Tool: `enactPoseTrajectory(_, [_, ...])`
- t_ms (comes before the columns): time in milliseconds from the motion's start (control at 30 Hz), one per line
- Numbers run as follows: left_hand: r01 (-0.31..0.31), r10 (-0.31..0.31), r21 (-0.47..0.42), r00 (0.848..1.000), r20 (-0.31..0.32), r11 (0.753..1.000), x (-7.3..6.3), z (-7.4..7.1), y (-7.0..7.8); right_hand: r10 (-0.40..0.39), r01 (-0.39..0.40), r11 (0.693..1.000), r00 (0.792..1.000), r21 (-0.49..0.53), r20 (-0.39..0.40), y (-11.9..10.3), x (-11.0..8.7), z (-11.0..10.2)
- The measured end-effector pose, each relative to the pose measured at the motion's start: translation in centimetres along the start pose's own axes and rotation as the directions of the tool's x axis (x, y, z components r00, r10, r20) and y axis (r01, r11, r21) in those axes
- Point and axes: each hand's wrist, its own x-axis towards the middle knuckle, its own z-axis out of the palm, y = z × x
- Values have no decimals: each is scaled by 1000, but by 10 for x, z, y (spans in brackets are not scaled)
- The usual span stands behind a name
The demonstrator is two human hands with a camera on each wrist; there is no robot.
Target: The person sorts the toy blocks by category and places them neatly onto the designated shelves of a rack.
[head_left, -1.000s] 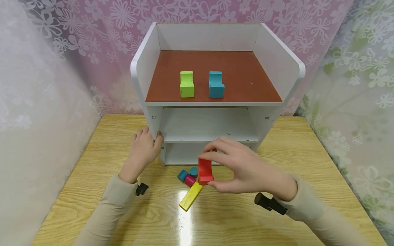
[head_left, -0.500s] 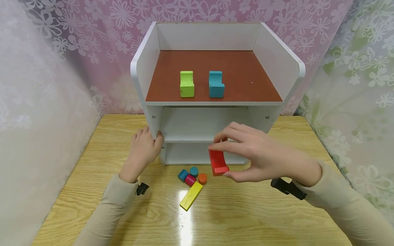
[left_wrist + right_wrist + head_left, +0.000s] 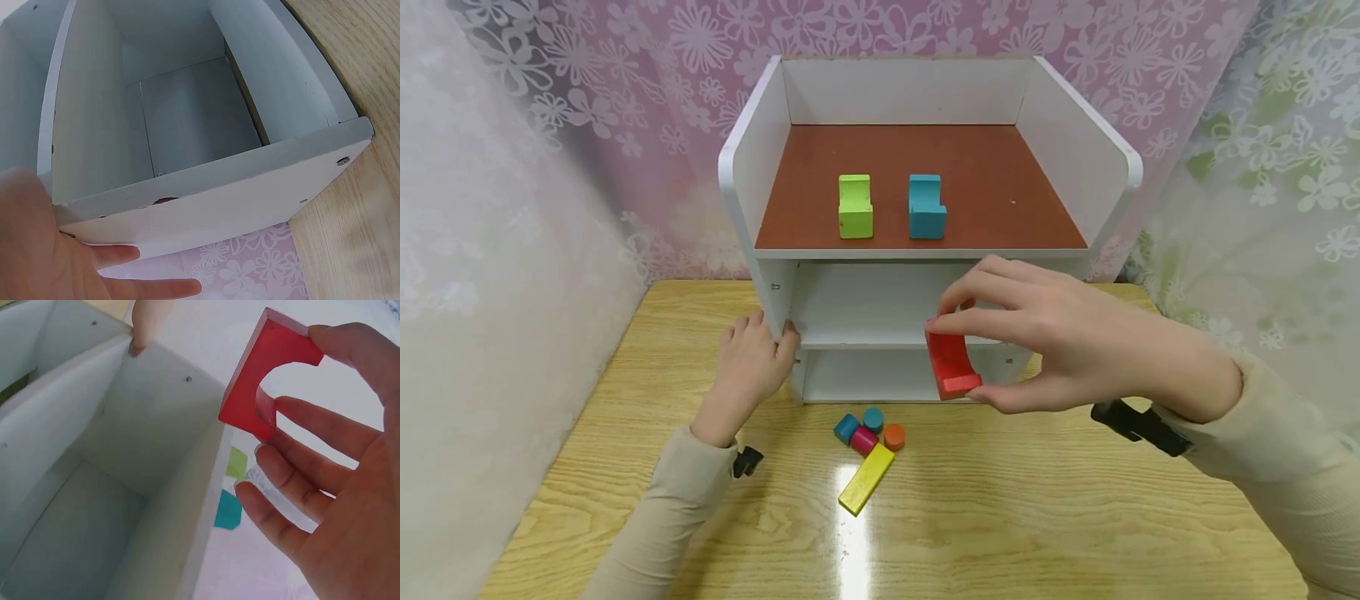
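Between thumb and fingertips my right hand [image 3: 1048, 337] pinches a red toy block with a curved cut-out [image 3: 950, 360], held tilted in front of the lower shelves. The right wrist view shows the half-round notch in this red block [image 3: 250, 381]. My left hand [image 3: 751, 364] holds the left side panel of a small white shelf unit [image 3: 769, 321], thumb at the front edge and fingers along the outside. On its brown top, a lime green notched block [image 3: 856, 221] and a matching blue one [image 3: 928, 222] stand apart, side by side.
On the wooden table [image 3: 1037, 517], before the unit, lie a yellow bar [image 3: 866, 479], a crimson cylinder [image 3: 863, 441], a blue block [image 3: 846, 428], a teal disc-like piece [image 3: 872, 418] and an orange one [image 3: 893, 436]. A pink flowered curtain [image 3: 685, 125] hangs behind.
My right hand has lifted the red block up and to the right, away from the small pieces, uncovering the orange one. My left hand has stayed at the side panel.
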Motion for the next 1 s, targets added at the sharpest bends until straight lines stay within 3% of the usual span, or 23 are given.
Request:
enactPoseTrajectory(233, [-3, 3, -6, 1000, -7, 1000, 0, 0, -1, 1, -1, 999, 1000, 47, -2, 14, 8, -24])
enactPoseTrajectory(467, [6, -6, -3, 1000, 11, 1000, 0, -1, -1, -35, 39, 997, 998, 61, -58, 41, 13, -46])
enactPoseTrajectory(733, [6, -6, -3, 1000, 8, 1000, 1, 0, -1, 103, -103, 995, 994, -16, 27, 72, 7, -70])
enactPoseTrajectory(1000, [4, -4, 1, 1000, 22, 1000, 1, 1, -1, 242, -236, 968, 968, -90, 62, 81, 7, -80])
